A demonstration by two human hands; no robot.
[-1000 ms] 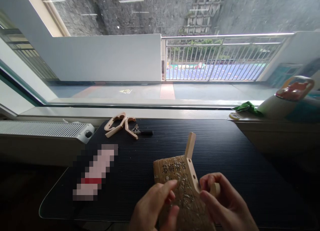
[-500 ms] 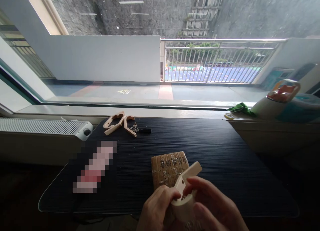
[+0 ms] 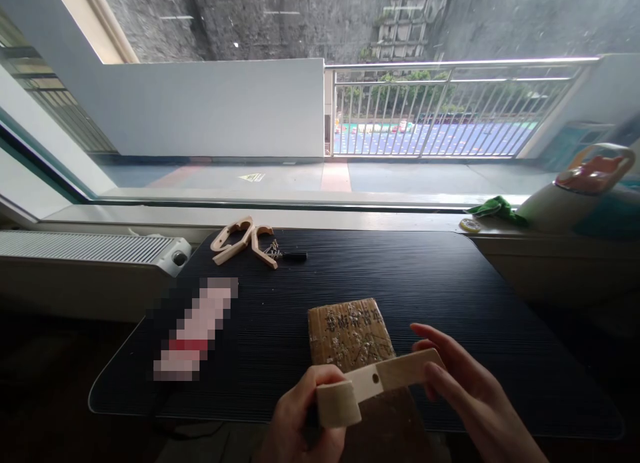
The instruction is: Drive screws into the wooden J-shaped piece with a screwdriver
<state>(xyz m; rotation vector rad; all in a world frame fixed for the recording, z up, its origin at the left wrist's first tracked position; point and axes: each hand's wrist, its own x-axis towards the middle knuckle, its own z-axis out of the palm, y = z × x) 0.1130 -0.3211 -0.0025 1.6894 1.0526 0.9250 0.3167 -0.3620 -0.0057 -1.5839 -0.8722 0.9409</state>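
A pale wooden hook [image 3: 367,383], curved at one end and straight at the other, with a dark screw hole in its flat part, is held above a worn brown cardboard box [image 3: 350,329]. My left hand [image 3: 307,416] is closed around the curved end. At the straight end, my right hand [image 3: 465,383] has its thumb against the near face and fingers behind, with the index finger raised. Similar wooden hooks [image 3: 233,249] lie at the far left of the black table [image 3: 425,276]. Beside them are a small heap of screws [image 3: 273,249] and a short black-handled tool [image 3: 295,256].
A blurred-out pinkish strip [image 3: 197,333] lies on the table's left. The window sill [image 3: 350,217] runs behind the table, with a green cloth [image 3: 497,209], a yellowish round object [image 3: 469,225] and a white container with a handle [image 3: 575,189]. A white radiator [image 3: 100,249] stands at left.
The hook has turned, its straight end swinging down to the right. My right hand has moved from the curved part to the straight end. The view has shifted slightly.
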